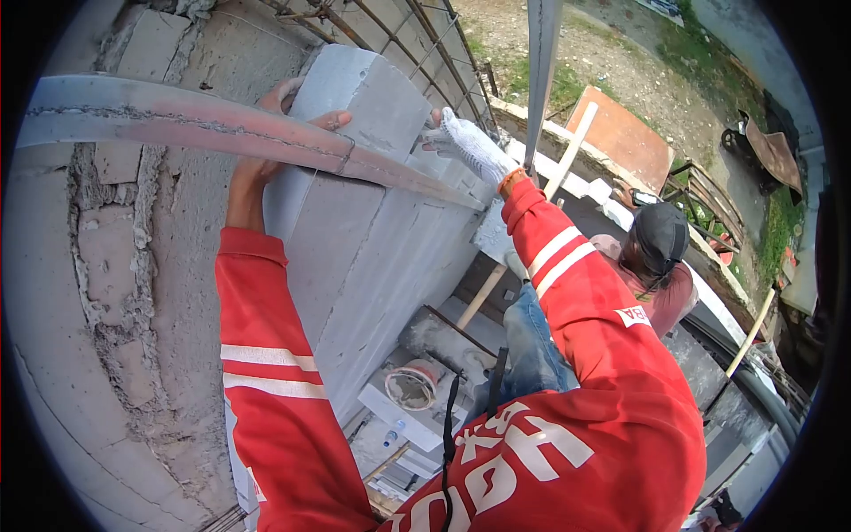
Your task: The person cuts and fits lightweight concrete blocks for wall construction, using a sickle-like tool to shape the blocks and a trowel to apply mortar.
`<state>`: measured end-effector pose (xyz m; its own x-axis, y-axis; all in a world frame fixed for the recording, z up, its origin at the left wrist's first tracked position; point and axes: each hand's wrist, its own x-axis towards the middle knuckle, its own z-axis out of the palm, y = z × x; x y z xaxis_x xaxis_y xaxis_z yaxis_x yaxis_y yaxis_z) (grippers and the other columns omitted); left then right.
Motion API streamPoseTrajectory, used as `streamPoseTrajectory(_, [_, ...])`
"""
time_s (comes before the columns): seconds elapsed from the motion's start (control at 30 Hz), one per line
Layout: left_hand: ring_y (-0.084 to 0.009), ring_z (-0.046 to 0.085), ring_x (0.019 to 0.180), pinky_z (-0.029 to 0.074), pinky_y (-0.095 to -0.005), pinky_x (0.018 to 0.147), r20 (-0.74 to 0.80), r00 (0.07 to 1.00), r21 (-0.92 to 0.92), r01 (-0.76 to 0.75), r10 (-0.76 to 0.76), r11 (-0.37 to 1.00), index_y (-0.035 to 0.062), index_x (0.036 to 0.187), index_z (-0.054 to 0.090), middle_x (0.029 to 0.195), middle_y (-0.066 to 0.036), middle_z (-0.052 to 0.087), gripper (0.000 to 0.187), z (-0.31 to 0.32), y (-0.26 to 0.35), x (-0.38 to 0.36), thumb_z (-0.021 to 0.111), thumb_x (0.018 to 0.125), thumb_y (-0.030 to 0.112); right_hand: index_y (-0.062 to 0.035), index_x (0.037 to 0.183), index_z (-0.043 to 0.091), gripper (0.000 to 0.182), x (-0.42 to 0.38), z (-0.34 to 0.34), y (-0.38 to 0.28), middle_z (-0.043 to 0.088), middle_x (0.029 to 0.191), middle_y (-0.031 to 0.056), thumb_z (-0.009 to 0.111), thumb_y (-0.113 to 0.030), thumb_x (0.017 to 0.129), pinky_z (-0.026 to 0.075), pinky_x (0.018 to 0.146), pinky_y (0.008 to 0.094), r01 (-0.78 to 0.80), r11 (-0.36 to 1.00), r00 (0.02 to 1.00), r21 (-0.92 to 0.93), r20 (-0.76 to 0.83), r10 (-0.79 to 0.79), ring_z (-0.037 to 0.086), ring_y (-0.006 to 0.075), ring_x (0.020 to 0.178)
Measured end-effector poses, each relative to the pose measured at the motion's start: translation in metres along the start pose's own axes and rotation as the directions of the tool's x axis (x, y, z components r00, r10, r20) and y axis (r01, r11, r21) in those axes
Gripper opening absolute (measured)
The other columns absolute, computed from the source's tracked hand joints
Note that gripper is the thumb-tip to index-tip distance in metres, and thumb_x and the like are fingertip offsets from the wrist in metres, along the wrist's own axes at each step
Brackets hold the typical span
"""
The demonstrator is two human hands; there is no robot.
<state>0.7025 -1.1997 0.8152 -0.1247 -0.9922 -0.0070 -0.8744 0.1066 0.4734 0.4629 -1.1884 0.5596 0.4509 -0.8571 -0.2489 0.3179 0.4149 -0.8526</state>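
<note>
A pale grey aerated concrete block (368, 93) sits on top of the block wall (341, 239), near its end. My bare left hand (282, 96) wraps the block's left side, with the thumb lying across its near face. Part of that hand is hidden behind a long metal bar (191, 124) that crosses in front of the wall. My right hand (470, 146), in a white knitted glove, has its fingertips at the block's right edge, so the block is held between both hands.
Rebar (412, 40) rises behind the block, and an upright metal post (542, 80) stands right of it. Below right, a person in a dark cap (659, 238) is close to my right arm. A mortar bucket (412, 387) and a plastic bottle (393, 434) are beneath me.
</note>
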Motion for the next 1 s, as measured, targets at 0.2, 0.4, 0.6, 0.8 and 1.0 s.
streamPoseTrajectory(0.2, [-0.0347, 0.068, 0.113, 0.054, -0.0439, 0.101, -0.005, 1.000, -0.104, -0.006, 0.005, 0.995, -0.0152, 0.136, 0.056, 0.124, -0.030, 0.067, 0.110, 0.000, 0.006, 0.002, 0.101, 0.055, 0.043, 0.0031, 0.116, 0.065, 0.059, 0.006, 0.046, -0.008, 0.068, 0.100, 0.0106, 0.058, -0.054, 0.103, 0.048, 0.088, 0.0332, 0.218, 0.942, 0.944, -0.257, -0.189, -0.270, 0.060, 0.0185, 0.092])
streamPoseTrajectory(0.4, [-0.0429, 0.060, 0.127, 0.048, -0.0500, 0.109, 0.047, 0.994, -0.220, 0.108, -0.101, 0.969, -0.0091, 0.140, 0.059, 0.131, -0.033, 0.063, 0.104, -0.012, 0.014, -0.007, 0.099, 0.057, 0.040, 0.0022, 0.117, 0.066, 0.045, -0.004, 0.065, -0.024, 0.069, 0.100, 0.0078, 0.069, -0.039, 0.098, 0.050, 0.085, 0.0317, 0.209, 0.978, 0.936, -0.012, -0.289, -0.203, 0.059, 0.0133, 0.092])
streamPoseTrajectory(0.6, [-0.0320, 0.069, 0.110, 0.057, -0.0413, 0.096, -0.048, 0.996, -0.243, 0.063, -0.077, 0.968, -0.0143, 0.138, 0.055, 0.122, -0.027, 0.068, 0.105, -0.016, 0.018, 0.001, 0.099, 0.060, 0.041, 0.0023, 0.126, 0.065, 0.048, -0.007, 0.079, -0.037, 0.070, 0.108, 0.0087, 0.071, -0.035, 0.097, 0.050, 0.092, 0.0306, 0.207, 0.977, 0.935, 0.046, -0.304, -0.184, 0.062, 0.0147, 0.097])
streamPoseTrajectory(0.8, [-0.0328, 0.065, 0.119, 0.054, -0.0420, 0.101, -0.057, 0.998, -0.344, -0.019, -0.001, 0.939, -0.0118, 0.138, 0.056, 0.131, -0.027, 0.064, 0.102, -0.023, 0.009, -0.008, 0.099, 0.061, 0.039, 0.0023, 0.113, 0.067, 0.040, -0.012, 0.080, -0.041, 0.070, 0.105, 0.0084, 0.072, -0.033, 0.095, 0.050, 0.086, 0.0313, 0.246, 0.967, 0.918, -0.060, -0.307, -0.253, 0.061, 0.0144, 0.092])
streamPoseTrajectory(1.0, [-0.0332, 0.064, 0.118, 0.052, -0.0437, 0.102, -0.155, 0.988, -0.213, -0.025, -0.009, 0.977, -0.0113, 0.136, 0.058, 0.129, -0.025, 0.065, 0.101, -0.022, 0.002, -0.004, 0.099, 0.061, 0.043, 0.0024, 0.103, 0.068, 0.035, 0.004, 0.079, -0.032, 0.068, 0.093, 0.0057, 0.070, -0.032, 0.097, 0.050, 0.081, 0.0305, 0.305, 0.949, 0.897, -0.081, -0.311, -0.314, 0.060, 0.0133, 0.087])
